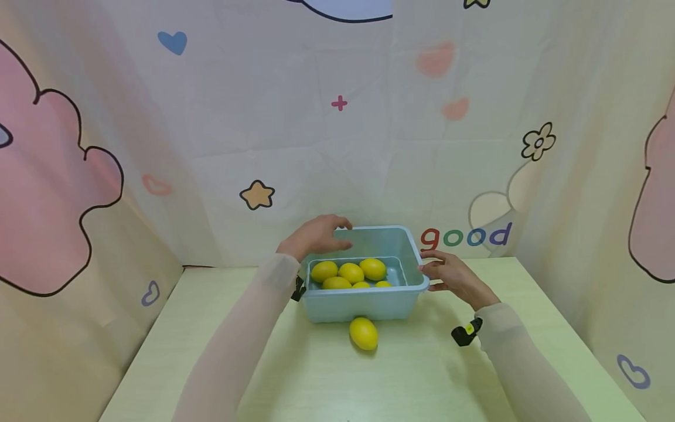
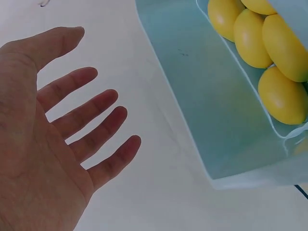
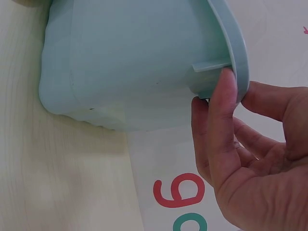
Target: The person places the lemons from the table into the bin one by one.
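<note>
A light blue plastic bin [image 1: 364, 305] stands at the back of the table with several yellow lemons [image 1: 351, 273] inside. My right hand [image 1: 457, 278] holds the bin's right side, and in the right wrist view its fingers [image 3: 224, 120] curl at the rim near a corner. Over the bin's left rear rim hovers my left hand [image 1: 318, 235], its fingers spread and loosely bent. In the left wrist view that palm is bare and apart from the bin. One more lemon [image 1: 364, 334] lies on the table just in front of the bin.
The pale wood-look table [image 1: 411, 375] reaches a printed cloth backdrop [image 1: 295, 129] close behind the bin. Cloth hangs at the left and right sides too. Dark wrist cameras, such as the right one [image 1: 465, 334], sit at both cuffs.
</note>
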Demonstrator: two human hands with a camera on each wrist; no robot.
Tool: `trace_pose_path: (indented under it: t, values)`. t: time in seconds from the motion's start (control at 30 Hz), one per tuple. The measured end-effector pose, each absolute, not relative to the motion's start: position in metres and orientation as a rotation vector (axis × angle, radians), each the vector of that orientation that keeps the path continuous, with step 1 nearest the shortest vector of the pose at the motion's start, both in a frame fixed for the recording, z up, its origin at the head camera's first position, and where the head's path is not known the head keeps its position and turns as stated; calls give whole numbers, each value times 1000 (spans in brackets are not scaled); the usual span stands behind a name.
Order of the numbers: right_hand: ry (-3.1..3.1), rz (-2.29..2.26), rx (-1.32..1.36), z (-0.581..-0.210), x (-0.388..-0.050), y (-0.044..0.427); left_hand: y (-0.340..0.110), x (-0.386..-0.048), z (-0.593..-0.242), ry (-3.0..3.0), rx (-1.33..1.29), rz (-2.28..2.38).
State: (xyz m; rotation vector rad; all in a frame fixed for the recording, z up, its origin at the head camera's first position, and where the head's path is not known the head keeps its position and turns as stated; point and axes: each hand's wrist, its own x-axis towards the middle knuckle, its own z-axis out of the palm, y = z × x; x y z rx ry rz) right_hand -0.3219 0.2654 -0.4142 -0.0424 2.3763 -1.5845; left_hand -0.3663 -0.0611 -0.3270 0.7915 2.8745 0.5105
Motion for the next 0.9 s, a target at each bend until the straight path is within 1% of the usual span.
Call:
trace_pose_path:
  t: [0.27,0.5,0.9]
  values:
    - [2364,-1594,-50,-415,-321,266,-62,-347,-314,2936,840,483]
    - [2369,-1598,-50,-415,-322,266,-62,-326,-306,2978,947,454]
    - [2380,-1592,-43,-416,-323,266,-63,-287,-312,2990,1106,372]
